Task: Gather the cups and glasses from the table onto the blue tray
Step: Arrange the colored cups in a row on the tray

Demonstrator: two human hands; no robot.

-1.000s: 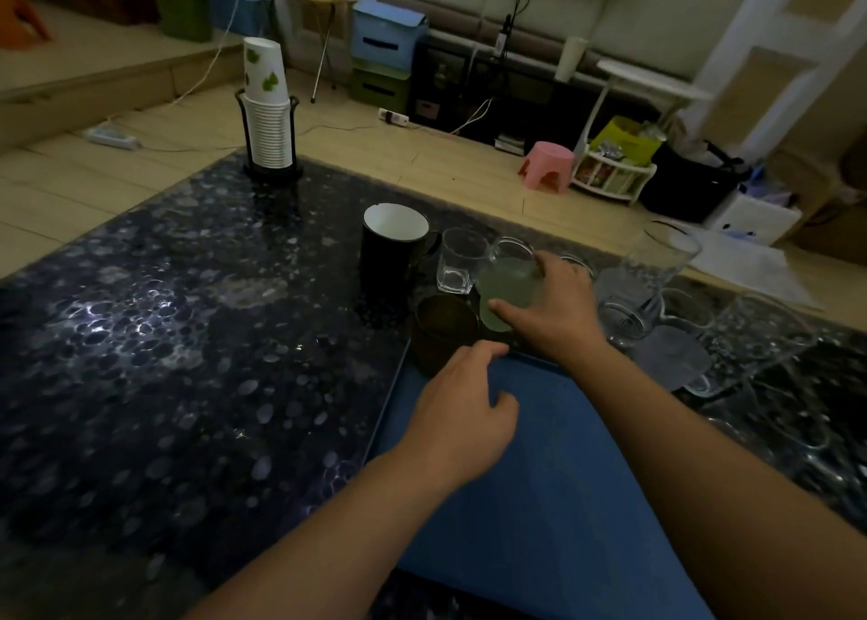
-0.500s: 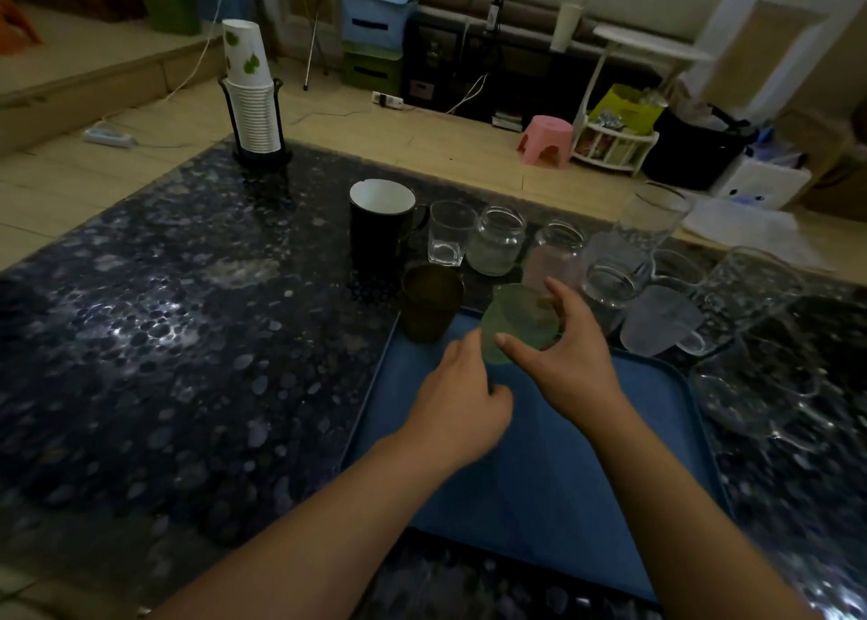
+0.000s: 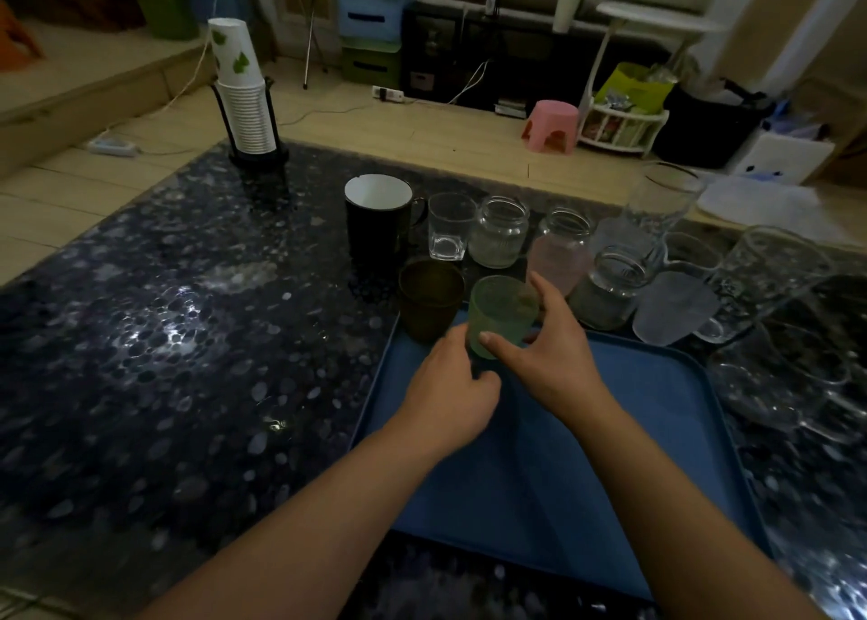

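Centre of frame: we hold frosted green glass [image 3: 502, 315] at far left corner of blue tray [image 3: 586, 469]. Right hand [image 3: 546, 361] wraps it, thumb and fingers spread around sides; left hand [image 3: 450, 396] curled at base, fingertips hidden. We judge it light, rigid, breakable, grippy frosted wall; grip mid-body.

The worktop [image 3: 178, 328] is glossy, pebble-patterned under a glassy sheen. The blue tray [image 3: 539, 478] looks like matt plastic. The green cup [image 3: 499, 314] is frosted and translucent, perhaps plastic. Near the far edge, jars [image 3: 499, 232] of clear ribbed glass stand beside a glossy black mug [image 3: 377, 220]; stacked paper cups [image 3: 244, 98] fill the far-left corner.
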